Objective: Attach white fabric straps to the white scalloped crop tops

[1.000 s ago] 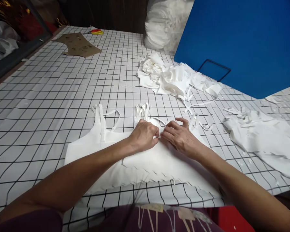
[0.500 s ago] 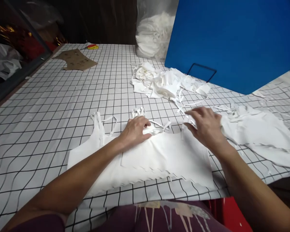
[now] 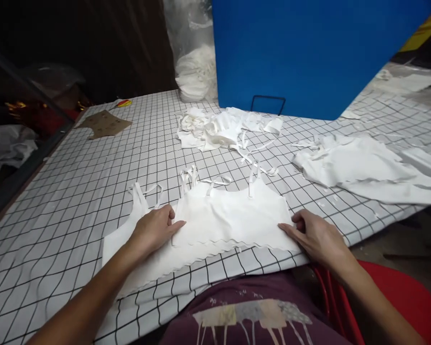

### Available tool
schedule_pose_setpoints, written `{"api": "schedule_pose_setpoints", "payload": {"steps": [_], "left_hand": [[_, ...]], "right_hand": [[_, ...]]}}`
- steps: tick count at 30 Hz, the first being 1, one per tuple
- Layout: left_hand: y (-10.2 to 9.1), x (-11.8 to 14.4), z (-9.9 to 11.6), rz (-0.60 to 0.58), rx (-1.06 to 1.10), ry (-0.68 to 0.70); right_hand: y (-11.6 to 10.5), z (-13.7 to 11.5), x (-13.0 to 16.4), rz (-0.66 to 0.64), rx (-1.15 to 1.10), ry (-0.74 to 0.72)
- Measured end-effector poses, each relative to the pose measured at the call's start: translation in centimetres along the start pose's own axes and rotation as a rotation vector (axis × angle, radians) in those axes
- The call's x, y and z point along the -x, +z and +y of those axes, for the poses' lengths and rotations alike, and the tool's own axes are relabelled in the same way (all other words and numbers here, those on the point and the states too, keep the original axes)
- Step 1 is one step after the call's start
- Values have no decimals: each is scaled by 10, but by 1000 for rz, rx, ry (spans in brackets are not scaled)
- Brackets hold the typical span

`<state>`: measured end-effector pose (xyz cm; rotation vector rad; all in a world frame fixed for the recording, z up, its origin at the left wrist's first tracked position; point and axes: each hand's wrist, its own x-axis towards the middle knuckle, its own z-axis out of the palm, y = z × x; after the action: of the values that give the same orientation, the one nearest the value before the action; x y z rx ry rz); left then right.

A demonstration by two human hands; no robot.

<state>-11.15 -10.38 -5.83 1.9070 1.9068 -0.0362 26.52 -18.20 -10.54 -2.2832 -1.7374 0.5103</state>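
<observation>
Tablecloth (image 3: 93, 182), white with black checks, fills the scene against a dark background (image 3: 104, 43), and one blue board (image 3: 301, 57) towers at the back. One red chair (image 3: 402, 297) sits on my right. One clear bag (image 3: 196, 76) of white stuff stands beside the board. White cloth makes two piles: a far heap (image 3: 226, 128) and a right-hand heap (image 3: 362, 163). Two strapped tops right before me, the upper top (image 3: 237, 215) overlapping the lower top (image 3: 115, 236)! My left hand (image 3: 153, 230) pinches the upper top's left edge; my right hand (image 3: 318, 237) pinches its right. Smaller now: one brown piece (image 3: 106, 124), one black wire loop (image 3: 268, 97), one red-and-yellow tool (image 3: 124, 103).
</observation>
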Motion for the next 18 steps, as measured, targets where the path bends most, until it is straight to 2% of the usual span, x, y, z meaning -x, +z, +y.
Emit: {"api": "schedule_pose_setpoints", "payload": {"steps": [5, 9, 12, 15, 16, 18], "left_hand": [[15, 4, -4, -15, 204, -22], [17, 4, -7, 64, 409, -7], [17, 7, -5, 71, 474, 11], [18, 11, -1, 81, 493, -3], [17, 11, 1, 84, 513, 4], [12, 10, 2, 78, 604, 30]], "right_hand": [[-10, -5, -1, -57, -65, -100], [-18, 4, -2, -80, -373, -74], [-25, 10, -9, -123, -615, -41], [-35, 10, -24, -171, -699, -85], [-39, 7, -31, -162, -694, -121], [-52, -5, -48, -26, -618, -198]]}}
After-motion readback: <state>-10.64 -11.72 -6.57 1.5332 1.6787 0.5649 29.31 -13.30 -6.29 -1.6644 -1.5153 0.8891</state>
